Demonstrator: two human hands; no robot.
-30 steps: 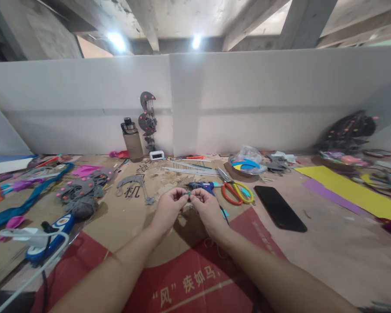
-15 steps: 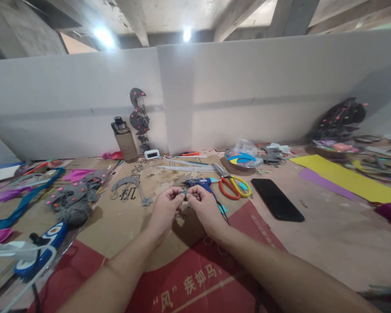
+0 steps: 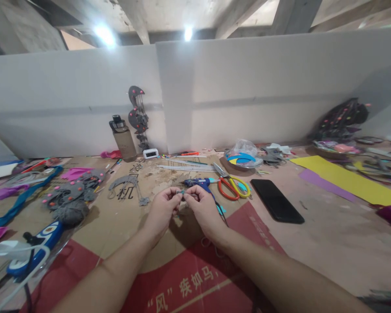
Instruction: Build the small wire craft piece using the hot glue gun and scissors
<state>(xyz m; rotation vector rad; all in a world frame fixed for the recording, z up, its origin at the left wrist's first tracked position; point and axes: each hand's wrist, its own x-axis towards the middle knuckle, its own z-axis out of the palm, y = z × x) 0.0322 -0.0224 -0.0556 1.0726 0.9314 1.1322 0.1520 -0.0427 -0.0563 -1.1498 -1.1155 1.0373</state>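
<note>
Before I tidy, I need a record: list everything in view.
small piece: 1, greenish, centre
glue gun: 1, blue, centre
scissors: 1, red and yellow, centre right
phone: 1, black, right
water bottle: 1, brownish, back left
crescent ornament: 1, grey, back left
display unit: 1, white, back centre
yarn ball: 1, grey, left
power strip: 1, blue, lower left
flat sheets: 2, yellow and purple, right
cardboard: count unclear, brown and red, front
scraps: many, mixed colours, scattered
dotted ornament: 1, dark, back right
panels: several, white, back
left hand: 1, bare, centre, pinching
right hand: 1, bare, centre, pinching
</note>
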